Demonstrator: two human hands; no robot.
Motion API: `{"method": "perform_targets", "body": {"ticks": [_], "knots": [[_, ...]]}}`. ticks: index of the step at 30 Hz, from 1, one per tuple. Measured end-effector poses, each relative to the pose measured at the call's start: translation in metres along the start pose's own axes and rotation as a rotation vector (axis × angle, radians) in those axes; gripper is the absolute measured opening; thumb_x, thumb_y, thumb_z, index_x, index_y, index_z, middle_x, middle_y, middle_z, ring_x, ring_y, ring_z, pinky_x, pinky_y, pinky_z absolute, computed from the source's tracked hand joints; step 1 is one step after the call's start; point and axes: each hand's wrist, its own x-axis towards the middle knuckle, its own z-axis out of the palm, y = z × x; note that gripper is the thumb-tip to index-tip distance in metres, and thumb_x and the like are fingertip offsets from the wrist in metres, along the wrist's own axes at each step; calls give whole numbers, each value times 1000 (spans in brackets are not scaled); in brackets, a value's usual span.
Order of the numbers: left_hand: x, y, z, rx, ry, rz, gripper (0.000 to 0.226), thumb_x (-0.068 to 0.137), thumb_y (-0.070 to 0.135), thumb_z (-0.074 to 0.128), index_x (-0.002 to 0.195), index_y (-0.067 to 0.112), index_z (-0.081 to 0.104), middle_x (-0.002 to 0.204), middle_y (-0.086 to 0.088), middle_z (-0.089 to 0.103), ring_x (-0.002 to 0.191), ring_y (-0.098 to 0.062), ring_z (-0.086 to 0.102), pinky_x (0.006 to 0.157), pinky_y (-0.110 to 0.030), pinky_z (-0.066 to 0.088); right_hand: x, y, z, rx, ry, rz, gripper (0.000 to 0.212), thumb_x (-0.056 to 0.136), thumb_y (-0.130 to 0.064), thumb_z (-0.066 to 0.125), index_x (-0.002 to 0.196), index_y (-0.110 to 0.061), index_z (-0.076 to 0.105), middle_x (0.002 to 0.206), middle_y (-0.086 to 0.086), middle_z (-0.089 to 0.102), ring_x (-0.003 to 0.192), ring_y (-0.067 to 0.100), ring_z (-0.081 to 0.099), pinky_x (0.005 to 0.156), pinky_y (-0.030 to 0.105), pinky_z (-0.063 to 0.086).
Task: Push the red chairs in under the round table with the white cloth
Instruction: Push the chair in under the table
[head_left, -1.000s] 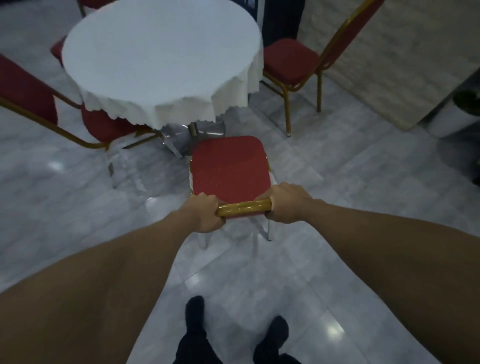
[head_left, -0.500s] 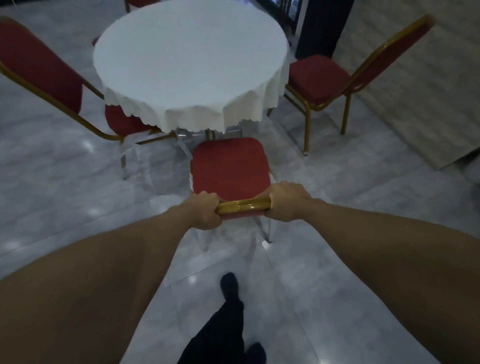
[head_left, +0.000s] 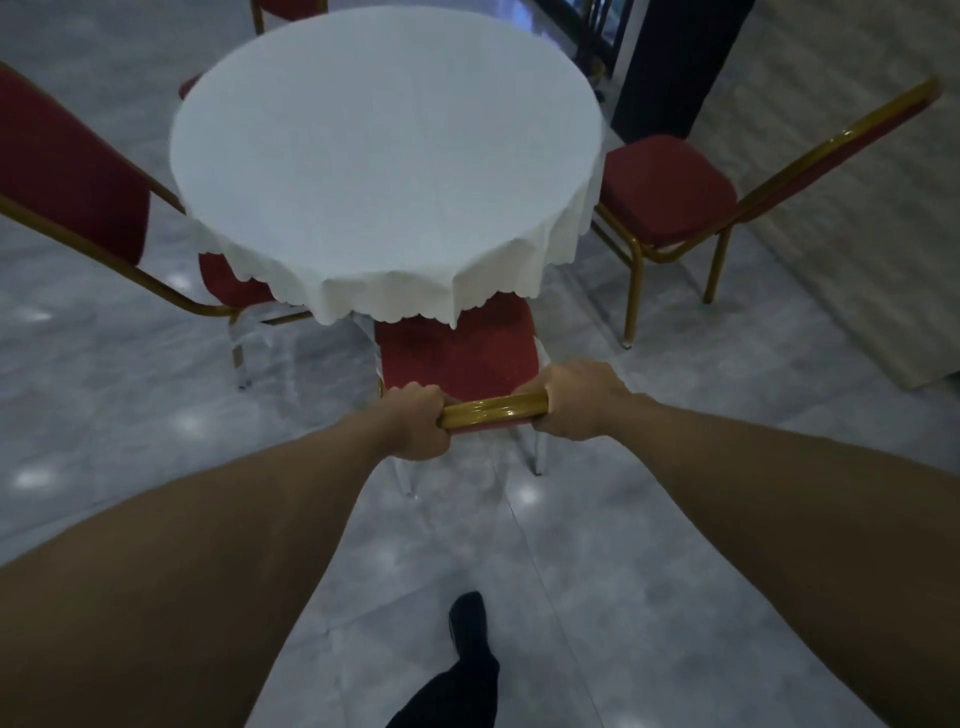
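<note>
Between your two fists runs the gold-coloured metal top rail (head_left: 492, 409) of the red padded chair with the gold frame (head_left: 457, 358), and you grip it at both ends. Your left hand (head_left: 418, 421) has its fingers (head_left: 415, 391) curled over the rail and pressed together, wrapped tight round the left end. Your right hand (head_left: 579, 400) closes the same way on the right end, its fingers hooked over the far side of the rail, where their tips are hidden from you.

Just beyond your knuckles lies the red seat of this chair. Its far edge sits under the scalloped hem of the white cloth (head_left: 395, 291) that covers the round table (head_left: 384, 150); the near part of the seat and the backrest are outside the hem. Two pale legs of the chair show below your hands on the grey marble-patterned tile floor (head_left: 649, 519).

Left of your left hand stands a second red chair with a gold frame (head_left: 72, 171), its seat partly under the cloth. Right of your right hand stands a third red and gold chair (head_left: 670, 192), its seat just beside the table edge and fully outside the cloth. Beyond the table, the red edge of a fourth chair (head_left: 291, 8) shows at the top of the view.

Below your forearms, one foot in a dark shoe (head_left: 467, 623) is on the tiles.
</note>
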Motion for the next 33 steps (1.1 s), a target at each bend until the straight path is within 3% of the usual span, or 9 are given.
{"method": "perform_targets", "body": {"ticks": [3,7,13,15,18,22,25,29,33], "knots": [[12,2,-11,-21,-28,11,29,76,21,54,93,42,65,82,-1,64,82,-30,66,72,-38,55,16,11,-11,-48,2,-33,27,90,-35,67,109,-50,78,90,-14,71,87,18,66,72,33,48],[24,6,-20,-39,-37,-4,41,76,24,52,112,33,69,83,-1,66,79,-27,66,75,-41,59,28,20,-23,-64,3,-34,27,90,-38,64,111,-52,77,94,-12,74,90,18,68,74,34,50],[31,14,-24,-22,-22,-49,52,76,30,54,125,43,64,91,-2,68,86,-29,66,78,-38,56,30,23,-34,-66,-20,-28,35,81,-58,57,109,-54,76,96,-12,75,93,20,70,85,39,56],[29,17,-24,-43,-40,-75,54,76,33,56,129,43,63,92,-1,69,88,-27,66,79,-38,56,28,28,-34,-58,-32,-43,34,83,-61,63,113,-51,76,103,-12,76,99,21,71,87,40,55],[27,28,-28,-89,-68,-108,56,72,50,66,126,37,66,95,3,70,89,-20,66,84,-40,56,23,33,-42,29,-70,-87,62,81,-69,79,134,-37,72,122,-8,74,112,20,67,85,35,48],[26,58,-49,-58,-47,-115,84,67,83,60,137,37,57,124,3,66,115,-25,61,100,-42,48,8,44,-60,134,-23,-65,105,69,-88,73,154,-28,57,154,-2,60,139,22,56,102,35,43],[28,93,-65,-80,9,-106,87,80,82,52,147,28,48,146,-4,55,132,-28,51,107,-41,41,-7,69,-79,152,23,-12,106,74,-94,62,155,-26,54,160,3,54,144,25,52,108,39,42],[39,136,-81,-67,120,-103,85,86,80,44,151,26,43,150,-7,52,135,-29,49,108,-43,39,-28,109,-108,195,87,35,96,88,-87,54,157,-20,53,161,7,53,145,29,51,113,43,43],[48,191,-99,-28,183,-59,75,94,69,45,151,21,44,152,-8,50,136,-31,47,105,-39,37,-51,155,-132,236,146,67,101,86,-89,51,158,-18,51,165,9,49,148,30,48,118,47,41]]}}
